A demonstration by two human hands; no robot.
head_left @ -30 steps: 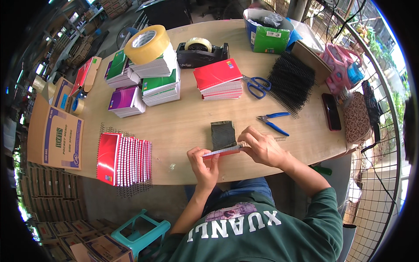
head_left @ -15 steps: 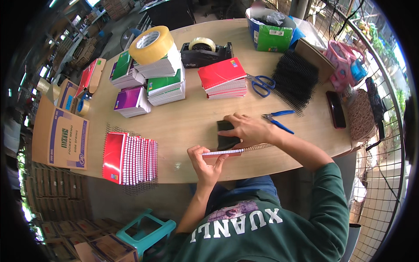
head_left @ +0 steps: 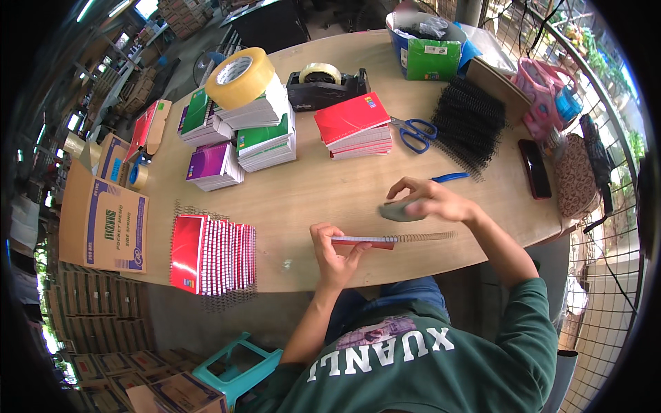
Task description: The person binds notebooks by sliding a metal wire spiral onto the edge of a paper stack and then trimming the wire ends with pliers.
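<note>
Near the front edge of the table, my left hand [head_left: 330, 260] grips a small red notebook [head_left: 363, 243] on edge between thumb and fingers. From the notebook's right end a dark wire coil [head_left: 428, 237] sticks out, only partly threaded along its spine. Just above the coil, my right hand [head_left: 441, 199] is closed on a flat dark grey-green pad [head_left: 399, 211], lifted off the table and blurred by motion. Behind that hand lie blue-handled pliers [head_left: 451, 177], mostly covered by it. Red notebooks with coils [head_left: 213, 255] stand in a row at the left.
Stacked red notebooks [head_left: 353, 127], blue scissors [head_left: 416, 135] and a pile of black coils [head_left: 468, 124] lie beyond my hands. Farther left are a tape roll [head_left: 239, 77] on notebook stacks, a tape dispenser [head_left: 327, 88] and a cardboard box [head_left: 107, 220]. A phone [head_left: 535, 169] rests at right.
My right hand has lifted the dark pad off the table and moved right, now covering most of the pliers. The left hand still holds the notebook, and more of the coil shows.
</note>
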